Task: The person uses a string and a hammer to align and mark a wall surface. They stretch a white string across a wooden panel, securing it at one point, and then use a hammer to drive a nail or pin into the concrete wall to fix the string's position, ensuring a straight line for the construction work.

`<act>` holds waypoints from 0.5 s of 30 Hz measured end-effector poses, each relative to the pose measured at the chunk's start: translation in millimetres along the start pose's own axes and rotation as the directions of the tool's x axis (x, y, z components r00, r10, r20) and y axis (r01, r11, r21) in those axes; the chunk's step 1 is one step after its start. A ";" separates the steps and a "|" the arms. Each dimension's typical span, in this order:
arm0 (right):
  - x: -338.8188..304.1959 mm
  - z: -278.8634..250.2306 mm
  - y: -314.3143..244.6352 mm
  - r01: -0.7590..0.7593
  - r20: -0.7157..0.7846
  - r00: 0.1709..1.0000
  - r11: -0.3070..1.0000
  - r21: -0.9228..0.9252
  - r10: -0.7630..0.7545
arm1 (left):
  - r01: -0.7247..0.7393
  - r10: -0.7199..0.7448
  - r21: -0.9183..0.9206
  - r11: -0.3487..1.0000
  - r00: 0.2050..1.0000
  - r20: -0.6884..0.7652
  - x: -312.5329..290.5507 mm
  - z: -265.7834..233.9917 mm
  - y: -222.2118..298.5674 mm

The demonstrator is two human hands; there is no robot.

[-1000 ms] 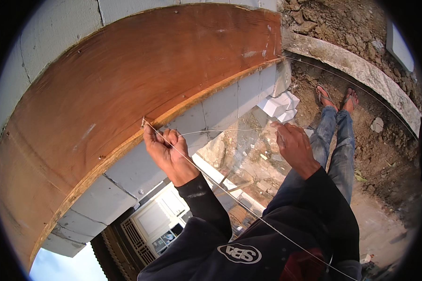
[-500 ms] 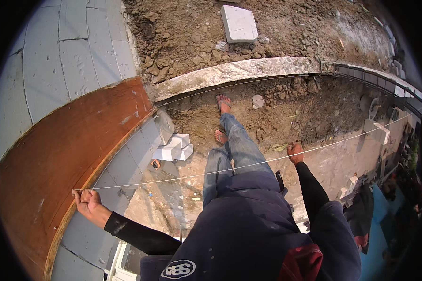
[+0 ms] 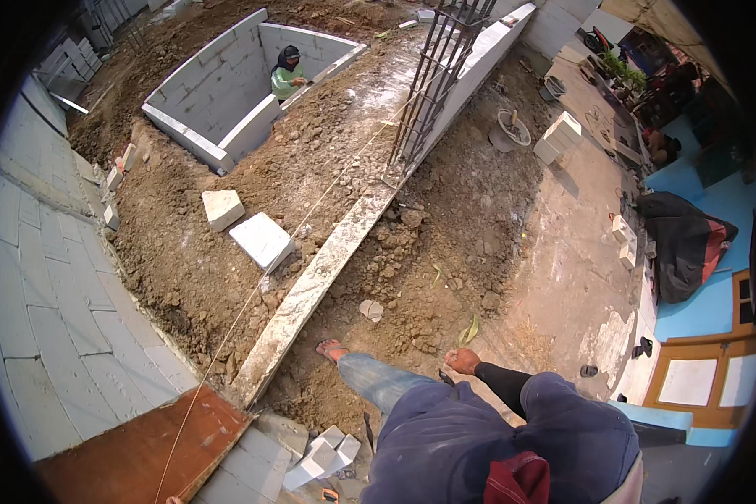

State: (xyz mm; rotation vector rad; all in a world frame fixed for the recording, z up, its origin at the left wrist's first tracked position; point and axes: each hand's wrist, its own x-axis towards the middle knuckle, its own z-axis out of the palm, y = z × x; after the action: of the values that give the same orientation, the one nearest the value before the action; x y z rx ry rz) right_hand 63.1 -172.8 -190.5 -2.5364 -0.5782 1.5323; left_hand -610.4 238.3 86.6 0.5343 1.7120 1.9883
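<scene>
A thin pale string (image 3: 245, 307) runs taut from the lower left, across the dirt, toward the upright rebar cage (image 3: 433, 92). Its near end reaches the bottom edge of the picture, where only a sliver of my left hand (image 3: 175, 501) shows beside a reddish-brown board (image 3: 170, 437); most of that hand is out of view. My right hand (image 3: 462, 361) is curled closed over the ground, past my bent leg. Whatever it may hold is hidden. A long whitish concrete beam (image 3: 311, 294) lies diagonally ahead of my foot.
A co-worker (image 3: 287, 76) stands in a block-walled pit (image 3: 193, 92). White blocks lie on the soil (image 3: 262, 240) and by the wall below (image 3: 319, 460). A bucket (image 3: 509, 131) stands right of the beam. A grey block wall (image 3: 67, 311) rises at left; a covered object (image 3: 685, 244) stands at right.
My view has swung round and up, bringing the pit and rebar cage into sight. The string crossed my body before and now runs away ahead. My left hand has nearly left the picture.
</scene>
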 end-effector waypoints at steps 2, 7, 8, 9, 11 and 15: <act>5.1 -2.3 35.9 -0.019 -0.075 0.997 0.999 -0.028 0.016 | -0.030 0.029 0.034 0.999 0.999 0.033 -30.5 -12.7 -37.4; 40.8 1.5 116.8 -0.030 -0.308 0.951 0.999 -0.019 0.023 | 0.080 -0.120 0.291 0.953 0.985 0.121 -153.4 -104.9 -198.1; 32.4 -2.7 127.2 -0.031 -0.315 0.948 0.999 0.027 0.038 | 0.096 -0.186 0.374 0.922 0.960 0.211 -183.2 -119.7 -231.8; 25.9 -7.5 128.3 -0.023 -0.318 0.947 0.997 0.070 0.044 | 0.041 -0.230 0.469 0.882 0.907 0.352 -210.8 -136.9 -263.4; 21.1 -16.3 139.1 -0.020 -0.304 0.951 0.995 0.094 0.048 | 0.496 -0.592 0.326 0.805 0.637 0.493 -337.4 -115.5 -248.0; 36.6 -35.2 151.7 -0.074 -0.234 0.966 0.986 0.150 0.108 | 0.606 -0.949 0.747 0.273 0.044 0.311 -468.1 -47.5 -217.5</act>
State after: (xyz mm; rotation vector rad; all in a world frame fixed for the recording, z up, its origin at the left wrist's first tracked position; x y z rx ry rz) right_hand 148.2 -295.1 -248.8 -2.6174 -0.3138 1.2143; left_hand -234.3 -42.7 -133.0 0.2640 1.3036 0.3424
